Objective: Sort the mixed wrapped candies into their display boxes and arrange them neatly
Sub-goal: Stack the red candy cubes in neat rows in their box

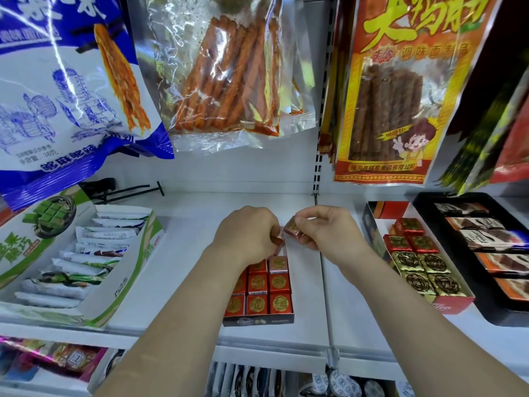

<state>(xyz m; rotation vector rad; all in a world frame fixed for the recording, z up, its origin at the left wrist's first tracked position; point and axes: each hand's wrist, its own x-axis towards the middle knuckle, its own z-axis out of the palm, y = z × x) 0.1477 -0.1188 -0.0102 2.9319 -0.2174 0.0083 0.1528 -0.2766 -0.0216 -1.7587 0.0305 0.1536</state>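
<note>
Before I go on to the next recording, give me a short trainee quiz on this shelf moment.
1. True or false: the left hand pinches a small candy and the right hand pinches a foil-wrapped candy.
2. The open box to the right holds candies of which colours? A. red only B. red and gold C. green and white
3. Fill in: the centre box beneath the hands holds rows of ___ candies with gold discs.
Key: 1 true; 2 B; 3 red.
</note>
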